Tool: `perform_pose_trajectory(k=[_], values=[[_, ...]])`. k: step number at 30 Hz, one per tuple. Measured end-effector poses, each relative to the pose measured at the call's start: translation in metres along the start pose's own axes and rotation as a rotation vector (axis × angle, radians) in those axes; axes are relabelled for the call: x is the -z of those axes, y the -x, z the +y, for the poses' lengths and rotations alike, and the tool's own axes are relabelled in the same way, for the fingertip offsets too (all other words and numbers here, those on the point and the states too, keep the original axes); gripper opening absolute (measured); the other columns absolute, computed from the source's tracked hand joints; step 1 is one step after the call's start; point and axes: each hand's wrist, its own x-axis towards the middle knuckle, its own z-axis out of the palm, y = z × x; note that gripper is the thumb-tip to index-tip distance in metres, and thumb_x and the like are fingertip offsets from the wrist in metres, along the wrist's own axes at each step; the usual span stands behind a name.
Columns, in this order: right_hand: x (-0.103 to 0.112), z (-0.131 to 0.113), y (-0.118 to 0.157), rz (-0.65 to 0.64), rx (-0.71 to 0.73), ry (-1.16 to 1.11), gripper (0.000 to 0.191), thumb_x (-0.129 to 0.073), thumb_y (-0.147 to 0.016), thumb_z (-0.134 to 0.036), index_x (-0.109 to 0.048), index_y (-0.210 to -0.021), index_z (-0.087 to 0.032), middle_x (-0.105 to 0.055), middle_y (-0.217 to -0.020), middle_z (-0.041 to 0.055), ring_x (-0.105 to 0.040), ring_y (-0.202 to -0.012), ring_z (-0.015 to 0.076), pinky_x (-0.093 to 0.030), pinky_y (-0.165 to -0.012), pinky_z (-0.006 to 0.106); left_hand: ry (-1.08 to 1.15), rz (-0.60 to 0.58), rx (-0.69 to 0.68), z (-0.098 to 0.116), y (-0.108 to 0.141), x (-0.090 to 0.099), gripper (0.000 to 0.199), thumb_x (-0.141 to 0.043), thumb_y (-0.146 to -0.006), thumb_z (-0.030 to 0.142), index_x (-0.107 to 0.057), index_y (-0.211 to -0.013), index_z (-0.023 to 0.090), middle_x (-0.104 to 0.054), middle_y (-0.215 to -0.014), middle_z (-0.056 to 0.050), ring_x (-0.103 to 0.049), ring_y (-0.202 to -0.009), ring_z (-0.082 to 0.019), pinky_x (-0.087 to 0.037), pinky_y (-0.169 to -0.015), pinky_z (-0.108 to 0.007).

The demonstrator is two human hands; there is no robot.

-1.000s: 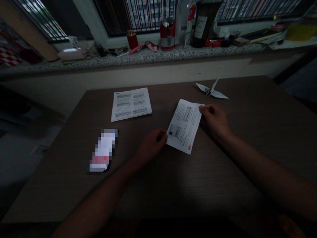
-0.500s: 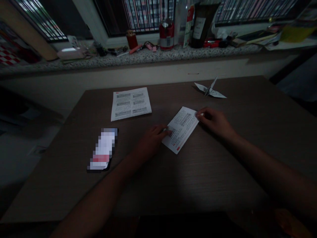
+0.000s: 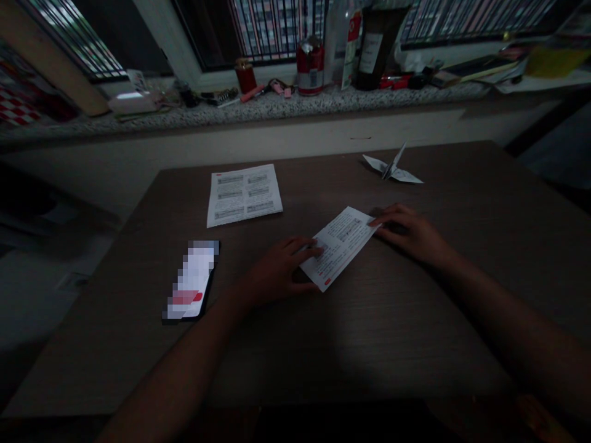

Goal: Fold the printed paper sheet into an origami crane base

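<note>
A folded sheet of printed paper (image 3: 341, 246) lies slanted on the table, its near edge seeming slightly raised. My left hand (image 3: 281, 271) has its fingers on top of the paper's left part, while the thumb reaches the near corner. At the far right corner, my right hand (image 3: 409, 234) pinches the sheet between thumb and fingertips. Beyond that hand stands a folded paper crane (image 3: 391, 169) with its wings spread. Another printed sheet (image 3: 244, 195) lies flat at the back left, touched by neither hand.
A phone (image 3: 191, 280) with a lit, blurred screen lies left of my left forearm. Behind the brown table (image 3: 369, 344) runs a speckled stone sill (image 3: 277, 111), crowded with a red can (image 3: 310, 67), a dark pouch (image 3: 373, 52) and several small items.
The folded paper has shifted slightly right and turned a little. My left thumb has spread away from the fingers to the near corner. My right hand has moved slightly right.
</note>
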Motion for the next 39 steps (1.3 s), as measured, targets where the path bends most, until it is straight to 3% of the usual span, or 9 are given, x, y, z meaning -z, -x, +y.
perform_pose_trajectory(k=[3, 6, 10, 14, 18, 23, 33, 39], values=[[0.0, -0.003, 0.001, 0.041, 0.039, -0.008, 0.017, -0.074, -0.087, -0.045, -0.077, -0.093, -0.029, -0.069, -0.12, 0.0094, -0.065, -0.113, 0.0297, -0.054, -0.099, 0.051, 0.04, 0.007, -0.024, -0.004, 0.0, 0.001, 0.073, -0.08, -0.085, 0.043, -0.05, -0.151, 0.032, -0.047, -0.158, -0.008, -0.041, -0.146, -0.03, -0.038, -0.119, -0.05], [0.002, -0.007, 0.002, 0.031, -0.005, -0.083, 0.023, -0.07, -0.09, -0.051, -0.074, -0.094, -0.029, -0.074, -0.115, 0.0075, -0.068, -0.11, 0.03, -0.052, -0.103, 0.054, 0.116, 0.055, -0.032, -0.006, 0.0, 0.001, 0.052, -0.068, -0.095, 0.03, -0.055, -0.146, 0.031, -0.052, -0.153, -0.007, -0.049, -0.14, -0.027, -0.041, -0.116, -0.047], [0.004, -0.015, 0.006, 0.108, -0.133, -0.112, 0.029, -0.071, -0.088, -0.058, -0.073, -0.094, -0.029, -0.077, -0.097, 0.0056, -0.071, -0.094, 0.0299, -0.057, -0.092, 0.052, 0.248, 0.204, 0.137, 0.001, -0.001, 0.003, 0.032, -0.047, -0.105, 0.034, -0.068, -0.128, 0.024, -0.068, -0.13, -0.008, -0.065, -0.118, -0.024, -0.052, -0.103, -0.041], [0.004, -0.027, 0.01, 0.165, -0.238, -0.22, 0.031, -0.076, -0.083, -0.056, -0.073, -0.094, -0.028, -0.075, -0.083, 0.0045, -0.071, -0.076, 0.0272, -0.06, -0.07, 0.045, 0.462, 0.347, 0.369, 0.008, -0.002, 0.004, 0.034, -0.051, -0.104, 0.046, -0.067, -0.125, 0.024, -0.073, -0.12, -0.006, -0.07, -0.109, -0.026, -0.058, -0.093, -0.04], [0.002, -0.035, 0.011, 0.121, -0.334, -0.319, 0.032, -0.078, -0.081, -0.056, -0.073, -0.094, -0.027, -0.075, -0.08, 0.0039, -0.072, -0.071, 0.0252, -0.06, -0.062, 0.04, 0.69, 0.383, 0.405, 0.008, -0.005, 0.001, 0.034, -0.059, -0.1, 0.043, -0.06, -0.128, 0.023, -0.071, -0.128, -0.008, -0.07, -0.115, -0.026, -0.06, -0.095, -0.041], [0.0, -0.034, 0.011, 0.027, -0.351, -0.339, 0.031, -0.077, -0.083, -0.055, -0.073, -0.093, -0.026, -0.077, -0.08, 0.0036, -0.073, -0.072, 0.0243, -0.06, -0.061, 0.038, 0.717, 0.485, 0.43, 0.004, -0.009, -0.002, 0.042, -0.063, -0.097, 0.036, -0.053, -0.135, 0.023, -0.07, -0.126, -0.008, -0.07, -0.115, -0.025, -0.062, -0.093, -0.041], [-0.001, -0.026, 0.013, -0.017, -0.309, -0.273, 0.028, -0.075, -0.086, -0.053, -0.075, -0.096, -0.026, -0.076, -0.082, 0.0044, -0.071, -0.073, 0.025, -0.059, -0.065, 0.041, 0.647, 0.452, 0.473, 0.003, -0.008, 0.002, 0.026, -0.063, -0.097, 0.033, -0.063, -0.122, 0.025, -0.072, -0.119, -0.005, -0.072, -0.106, -0.022, -0.063, -0.085, -0.035], [0.0, -0.027, 0.014, -0.024, -0.317, -0.266, 0.03, -0.075, -0.085, -0.054, -0.075, -0.097, -0.027, -0.077, -0.083, 0.0047, -0.072, -0.073, 0.0258, -0.06, -0.063, 0.042, 0.658, 0.451, 0.492, 0.001, -0.008, 0.0, 0.027, -0.064, -0.097, 0.034, -0.062, -0.123, 0.025, -0.072, -0.118, -0.005, -0.072, -0.106, -0.022, -0.063, -0.086, -0.036]])
